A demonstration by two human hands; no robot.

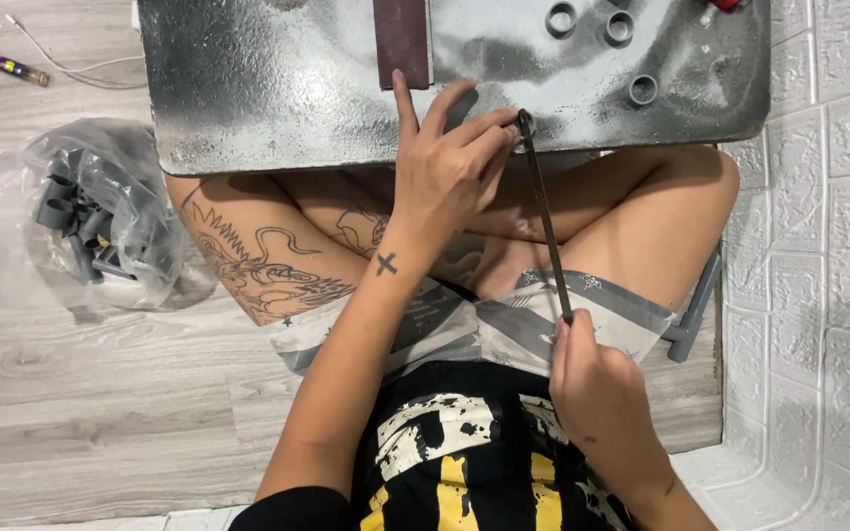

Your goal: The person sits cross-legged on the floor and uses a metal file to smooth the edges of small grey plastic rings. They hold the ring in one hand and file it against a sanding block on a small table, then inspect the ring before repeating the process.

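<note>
I sit cross-legged with a dusty grey board (277, 88) resting over my legs. My left hand (445, 167) lies at the board's near edge, fingertips pinching a small grey ring (525, 122) that is mostly hidden by them. My right hand (597, 388) is closed around the handle end of a long thin dark file (545, 211). The file runs up from that hand and its tip meets the ring at the board edge.
Three grey rings (620, 28) lie on the board's far right, beside a dark red-brown strip (401, 39). A clear plastic bag of grey parts (86, 216) sits on the wood floor at left. A white brick-pattern wall (828, 246) stands at right. A grey pipe piece (696, 310) leans by my right knee.
</note>
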